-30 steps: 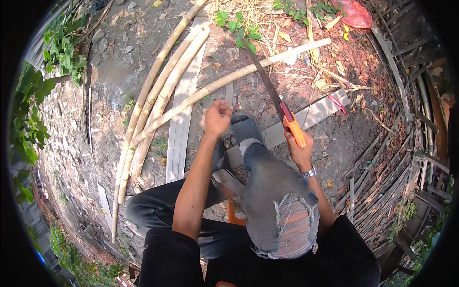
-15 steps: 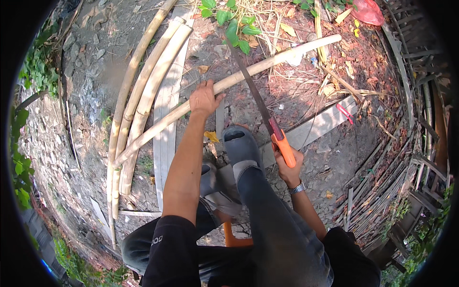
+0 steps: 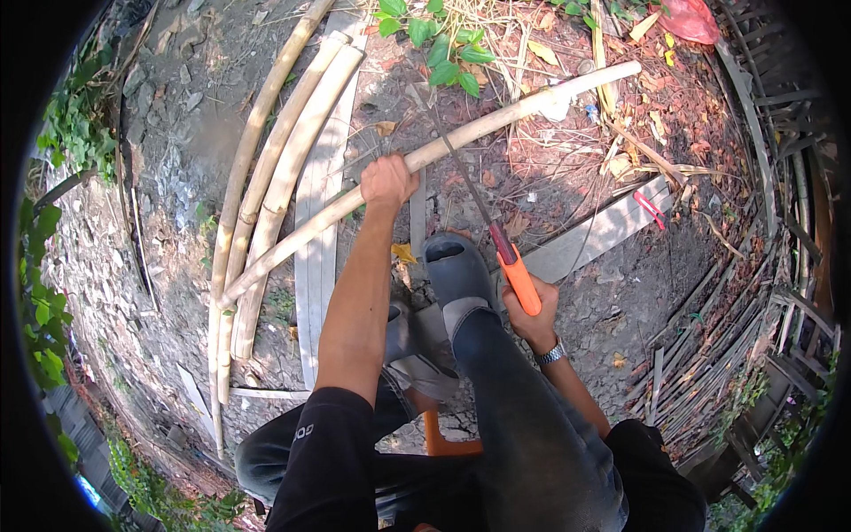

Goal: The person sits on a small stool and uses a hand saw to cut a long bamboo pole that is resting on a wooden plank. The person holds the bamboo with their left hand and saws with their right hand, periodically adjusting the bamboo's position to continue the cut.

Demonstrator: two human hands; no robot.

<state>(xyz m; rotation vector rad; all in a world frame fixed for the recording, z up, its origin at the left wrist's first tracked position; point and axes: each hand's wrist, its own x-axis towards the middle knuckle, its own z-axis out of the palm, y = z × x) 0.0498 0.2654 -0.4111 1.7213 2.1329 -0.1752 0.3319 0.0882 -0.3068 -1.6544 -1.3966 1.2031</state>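
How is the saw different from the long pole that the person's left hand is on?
The saw has a bright orange handle and a dark blade, but the pole is pale tan. The saw's blade is thin and flat, while the pole is thick and round. The right hand holds the saw by its handle at one end; the left hand grips the pole partway along. Both are long.

Sun-dappled dirt ground (image 3: pixel 612 288), green foliage (image 3: pixel 81 133), piled sticks (image 3: pixel 709 355)
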